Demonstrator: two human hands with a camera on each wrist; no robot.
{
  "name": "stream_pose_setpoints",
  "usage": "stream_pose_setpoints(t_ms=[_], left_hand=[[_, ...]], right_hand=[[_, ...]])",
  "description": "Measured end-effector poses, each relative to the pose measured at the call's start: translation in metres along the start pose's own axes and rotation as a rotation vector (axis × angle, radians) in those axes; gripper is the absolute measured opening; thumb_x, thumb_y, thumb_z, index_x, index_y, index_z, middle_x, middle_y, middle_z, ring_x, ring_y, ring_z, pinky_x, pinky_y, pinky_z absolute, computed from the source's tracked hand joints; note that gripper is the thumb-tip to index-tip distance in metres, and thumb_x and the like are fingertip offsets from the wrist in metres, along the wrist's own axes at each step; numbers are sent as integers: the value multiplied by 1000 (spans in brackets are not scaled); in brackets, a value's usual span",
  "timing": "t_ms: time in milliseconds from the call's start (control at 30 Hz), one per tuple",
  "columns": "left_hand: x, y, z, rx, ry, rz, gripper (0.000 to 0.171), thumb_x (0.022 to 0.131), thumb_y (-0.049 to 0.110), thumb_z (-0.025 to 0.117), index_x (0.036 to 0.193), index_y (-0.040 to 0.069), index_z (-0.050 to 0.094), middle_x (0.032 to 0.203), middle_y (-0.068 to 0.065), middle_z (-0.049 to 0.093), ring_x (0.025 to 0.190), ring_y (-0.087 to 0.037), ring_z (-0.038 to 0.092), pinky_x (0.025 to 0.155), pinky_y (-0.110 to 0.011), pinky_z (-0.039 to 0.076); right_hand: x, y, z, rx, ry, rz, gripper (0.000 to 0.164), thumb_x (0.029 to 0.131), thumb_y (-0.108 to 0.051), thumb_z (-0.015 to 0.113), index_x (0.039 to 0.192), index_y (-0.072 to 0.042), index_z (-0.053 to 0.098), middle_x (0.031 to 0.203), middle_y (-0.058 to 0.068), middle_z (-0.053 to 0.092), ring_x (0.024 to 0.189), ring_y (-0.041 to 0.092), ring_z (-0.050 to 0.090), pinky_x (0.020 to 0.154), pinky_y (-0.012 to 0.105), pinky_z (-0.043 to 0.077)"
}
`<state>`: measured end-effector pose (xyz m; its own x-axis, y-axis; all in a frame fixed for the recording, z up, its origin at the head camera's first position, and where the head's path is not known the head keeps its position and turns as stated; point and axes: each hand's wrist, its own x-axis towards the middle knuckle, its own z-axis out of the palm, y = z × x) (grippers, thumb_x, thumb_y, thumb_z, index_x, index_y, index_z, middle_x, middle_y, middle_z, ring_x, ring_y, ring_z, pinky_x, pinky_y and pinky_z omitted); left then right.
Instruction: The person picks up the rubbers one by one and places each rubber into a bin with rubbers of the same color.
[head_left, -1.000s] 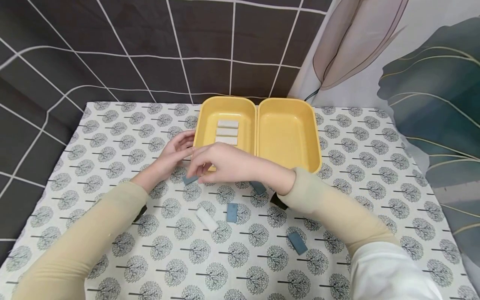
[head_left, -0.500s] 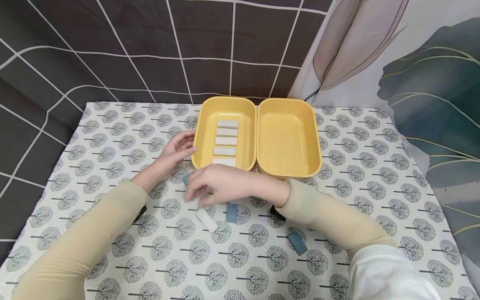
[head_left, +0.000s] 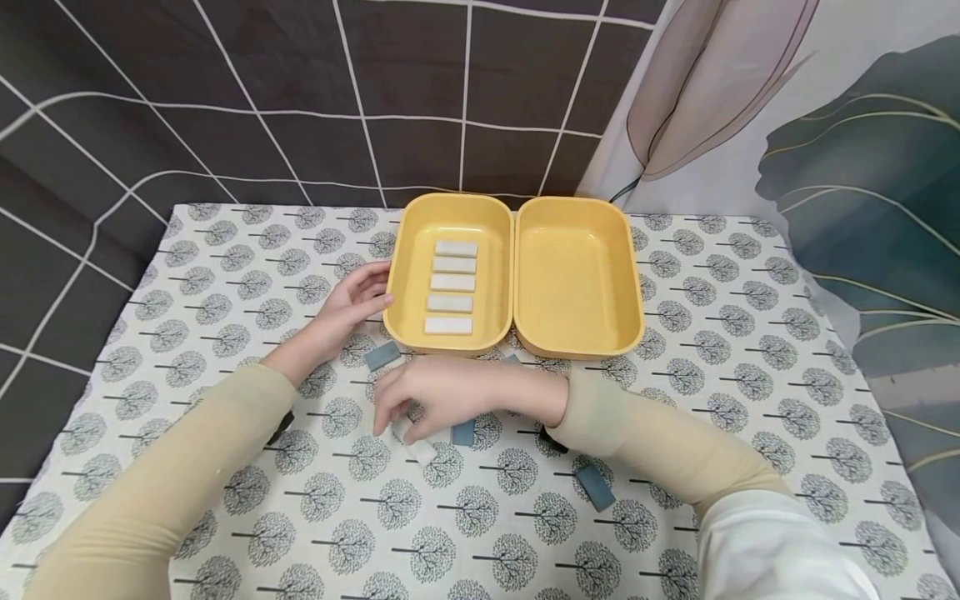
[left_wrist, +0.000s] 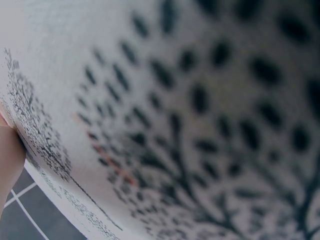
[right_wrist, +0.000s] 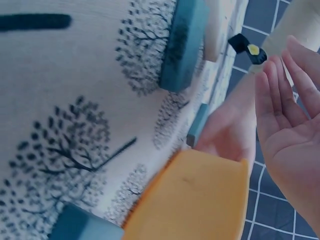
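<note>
My right hand [head_left: 438, 393] hovers over a white block [head_left: 422, 451] on the cloth, partly covering it. In the right wrist view its fingers are loosely extended and hold nothing. My left hand [head_left: 341, 308] rests against the outer left wall of the left yellow tray [head_left: 400, 275], thumb at the rim. Inside that tray several white blocks [head_left: 448, 325] lie in a spaced column. Blue-grey blocks lie about on the cloth: one [head_left: 382, 356] by the tray's front left corner, one [head_left: 463, 433] half under my right hand, one [head_left: 595, 487] farther right.
A second yellow tray [head_left: 636, 287] stands right beside the first, with nothing in it. Another blue-grey block [head_left: 513, 359] peeks out behind my right wrist. Tree-patterned cloth [head_left: 300, 517] covers the table, and a dark tiled-pattern wall [head_left: 285, 67] rises behind.
My right hand has drawn back from the left tray toward the loose white block. Its withdrawal uncovers two more white blocks at the column's near end. The left hand stays put.
</note>
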<state>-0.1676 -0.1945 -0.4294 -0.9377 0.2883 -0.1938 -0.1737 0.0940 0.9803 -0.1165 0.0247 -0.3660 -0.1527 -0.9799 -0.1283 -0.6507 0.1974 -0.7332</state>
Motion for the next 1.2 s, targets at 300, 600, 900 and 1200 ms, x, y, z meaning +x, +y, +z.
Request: stream_pose_setpoints(t_ms=[300, 600, 900, 1200], left_hand=[[0, 1, 1, -9, -2, 7, 65, 103, 2, 55, 163, 1, 32, 164, -22, 40, 130, -5, 54, 113, -16, 49], [0, 1, 1, -17, -3, 12, 64, 102, 2, 55, 163, 0, 32, 163, -22, 40, 129, -5, 54, 111, -15, 50], [0, 1, 1, -17, 3, 4, 65, 102, 2, 55, 163, 1, 32, 163, -22, 40, 129, -5, 54, 109, -15, 52], [-1, 1, 1, -14, 4, -4, 65, 102, 2, 55, 163, 2, 32, 164, -22, 40, 130, -5, 54, 108, -15, 53]], right_hand=[[5, 10, 10, -72, -30, -16, 31, 90, -14, 84, 120, -15, 78, 126, -2, 74, 115, 11, 66, 108, 14, 49], [9, 19, 12, -80, -45, -43, 33, 89, -11, 84, 121, -14, 78, 130, 1, 74, 129, 17, 64, 121, 21, 44], [13, 23, 17, -98, -96, -31, 37, 88, -10, 84, 124, -11, 77, 135, 3, 72, 138, 20, 59, 128, 23, 36], [16, 25, 20, -142, -135, -20, 41, 88, -11, 84, 128, -13, 75, 138, 1, 71, 139, 18, 58, 128, 24, 36]])
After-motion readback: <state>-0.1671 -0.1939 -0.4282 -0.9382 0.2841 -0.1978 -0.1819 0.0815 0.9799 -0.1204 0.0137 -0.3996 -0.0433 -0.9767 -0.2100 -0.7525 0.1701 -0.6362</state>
